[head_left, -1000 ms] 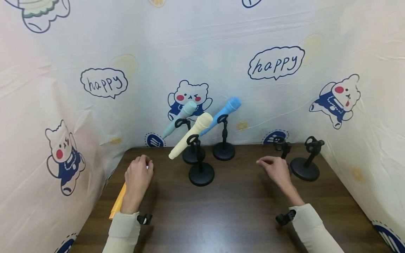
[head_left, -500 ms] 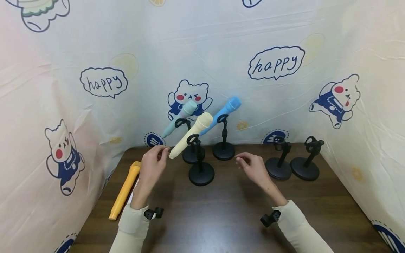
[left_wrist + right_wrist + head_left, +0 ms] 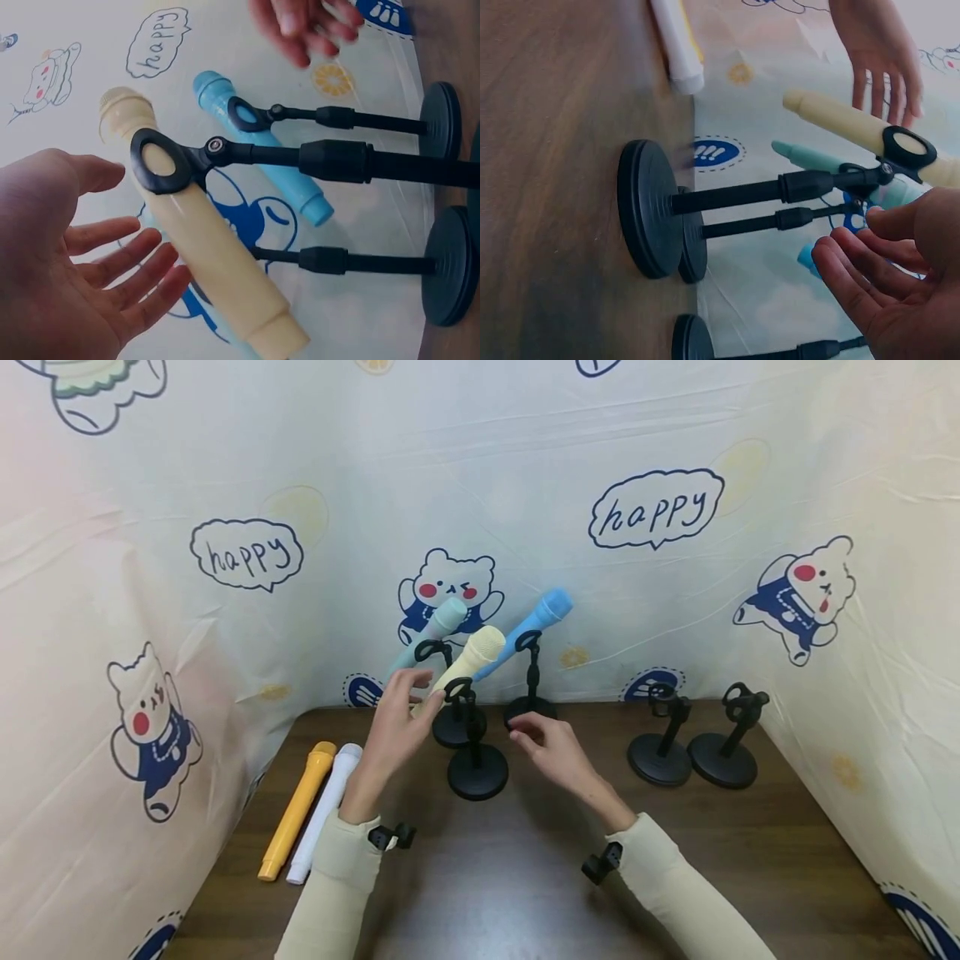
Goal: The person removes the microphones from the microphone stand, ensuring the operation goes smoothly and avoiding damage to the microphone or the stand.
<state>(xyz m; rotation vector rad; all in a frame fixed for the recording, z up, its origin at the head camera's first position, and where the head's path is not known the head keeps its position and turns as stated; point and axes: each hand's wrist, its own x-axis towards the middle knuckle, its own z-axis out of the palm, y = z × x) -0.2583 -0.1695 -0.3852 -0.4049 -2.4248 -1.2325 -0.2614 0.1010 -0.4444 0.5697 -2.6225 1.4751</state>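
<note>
A cream microphone (image 3: 485, 646) lies tilted in the ring clip of the front black stand (image 3: 477, 774). Beside its handle my left hand (image 3: 396, 722) is spread, fingers extended and holding nothing; the left wrist view shows the palm facing the cream microphone (image 3: 217, 251). My right hand (image 3: 555, 752) hovers right of that stand, fingers loosely bent around nothing. In the right wrist view, the right hand's fingertips (image 3: 829, 255) are near the clip end of the stand (image 3: 742, 196). Behind, a mint microphone (image 3: 447, 617) and a blue microphone (image 3: 551, 607) sit on two more stands.
At the left of the wooden table (image 3: 487, 877) lie a yellow microphone (image 3: 296, 814) and a white microphone (image 3: 322, 818), side by side. Two stands without microphones, one (image 3: 660, 762) beside the other (image 3: 723, 762), stand at the right. A printed cloth (image 3: 360, 468) hangs behind.
Both hands have moved inward toward the cream microphone's stand, the left from beside the yellow and white microphones, the right from the stands at right. The left fingers have spread.
</note>
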